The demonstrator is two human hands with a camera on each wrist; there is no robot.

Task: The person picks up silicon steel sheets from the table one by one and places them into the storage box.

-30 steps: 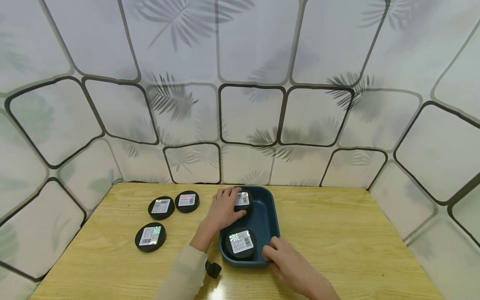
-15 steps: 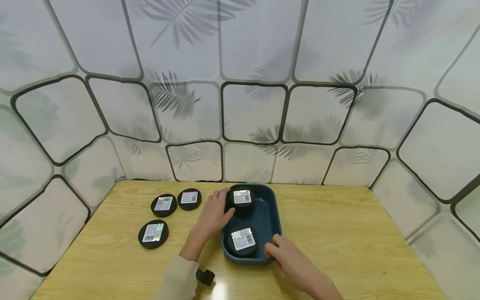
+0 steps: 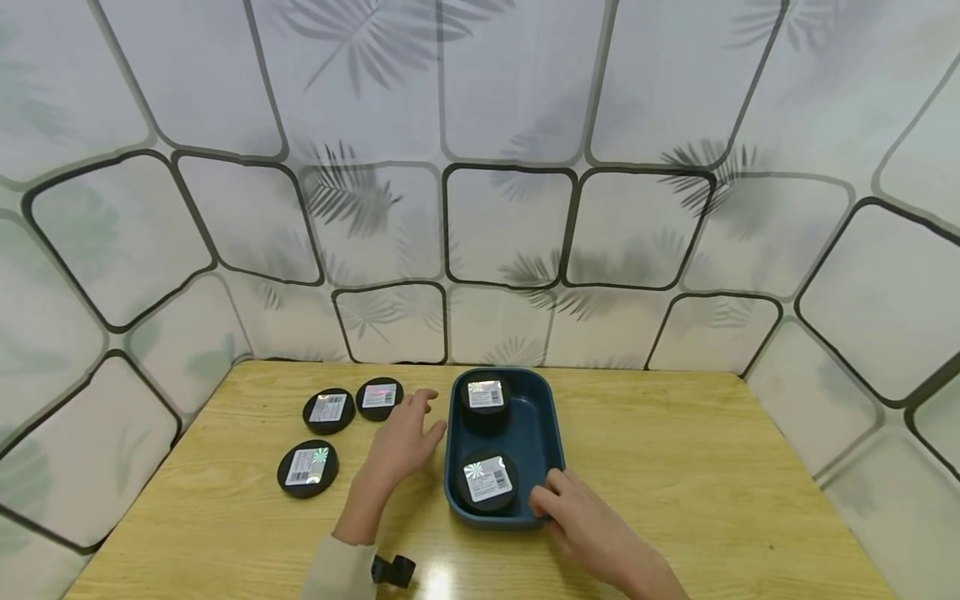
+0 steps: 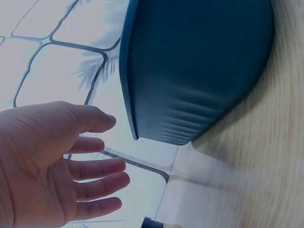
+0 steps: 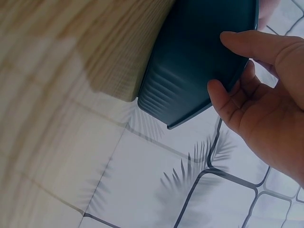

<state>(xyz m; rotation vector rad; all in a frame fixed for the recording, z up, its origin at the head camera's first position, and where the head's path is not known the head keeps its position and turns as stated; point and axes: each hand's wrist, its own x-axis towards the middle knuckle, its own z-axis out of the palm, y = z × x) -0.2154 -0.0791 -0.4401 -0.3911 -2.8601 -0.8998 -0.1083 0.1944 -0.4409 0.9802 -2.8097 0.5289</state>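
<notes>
A dark blue bin (image 3: pixel 528 450) stands on the wooden table in the head view. Inside it are black round, flat discs with white barcode labels: a front disc (image 3: pixel 487 483) and a back disc (image 3: pixel 484 393), the back one standing higher. My right hand (image 3: pixel 588 529) grips the bin's front right rim; in the right wrist view its thumb (image 5: pixel 244 45) lies on the outer wall and fingers curl over the edge. My left hand (image 3: pixel 401 442) is left of the bin, fingers spread and holding nothing, its palm showing in the left wrist view beside the bin wall (image 4: pixel 190 71).
Three more labelled black discs lie on the table to the left: a front disc (image 3: pixel 307 468), a middle disc (image 3: pixel 328 411) and a far disc (image 3: pixel 379 398) close to my left fingertips. A patterned curtain (image 3: pixel 495 225) encloses the back and sides of the table (image 3: pixel 675 467).
My left hand has let go of the back disc in the bin and moved left, out over the table. The right hand stays on the rim.
</notes>
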